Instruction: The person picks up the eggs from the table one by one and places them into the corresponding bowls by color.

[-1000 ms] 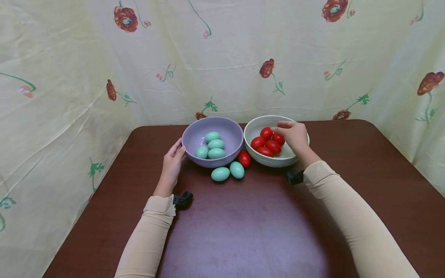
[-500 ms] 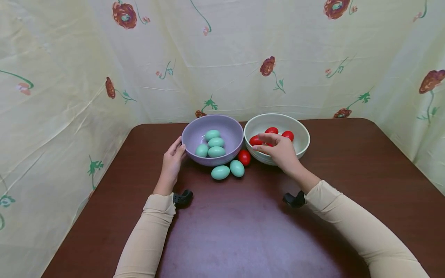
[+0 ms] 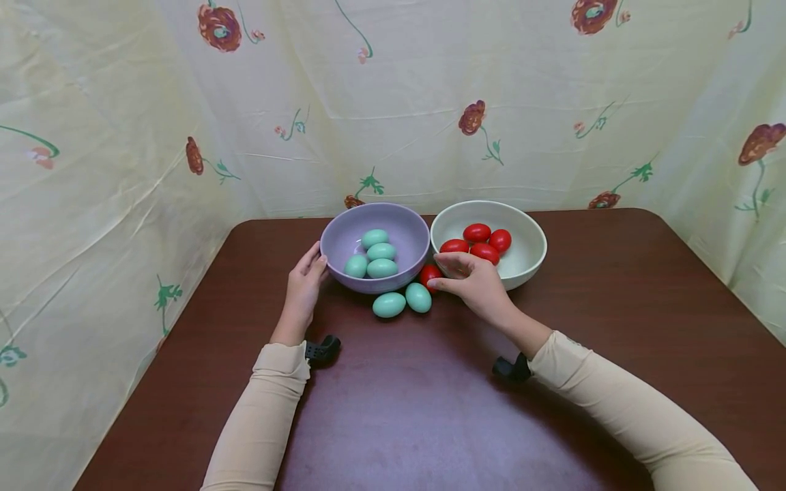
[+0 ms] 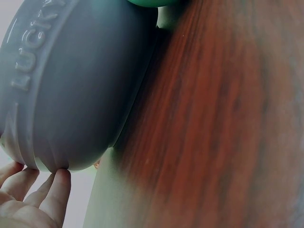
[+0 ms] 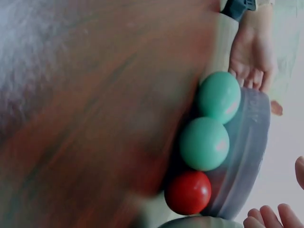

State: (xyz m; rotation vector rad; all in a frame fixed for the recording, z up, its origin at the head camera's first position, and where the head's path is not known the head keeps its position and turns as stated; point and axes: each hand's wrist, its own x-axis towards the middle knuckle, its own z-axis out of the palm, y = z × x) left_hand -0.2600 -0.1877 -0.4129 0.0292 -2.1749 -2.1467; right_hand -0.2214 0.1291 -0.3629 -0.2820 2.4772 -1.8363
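My left hand (image 3: 303, 290) rests its straight fingers against the outer left side of a purple bowl (image 3: 413, 235), thumb near the rim; the fingertips (image 4: 61, 178) touch its wall in the left wrist view. Several mint-green eggs (image 3: 382, 251) lie inside that bowl. My right hand (image 3: 479, 286), thumb and fingers parted and holding nothing, hovers at the front left of a white bowl (image 3: 525, 249), thumb tip overlapping a red egg (image 5: 188, 192) on the table. Several red eggs (image 3: 477, 233) lie in the white bowl, part of which the hand hides.
Two mint-green eggs, one farther left (image 3: 389, 305) and one beside the red egg (image 3: 419, 298), lie on the brown table (image 3: 393, 409) before the purple bowl. The bowls stand side by side near the table's back edge. A flowered curtain (image 3: 405, 102) hangs behind.
My right hand has moved out from over the white bowl, left and nearer, to the red egg on the table. Red eggs in the bowl have shifted. My left hand stays put.
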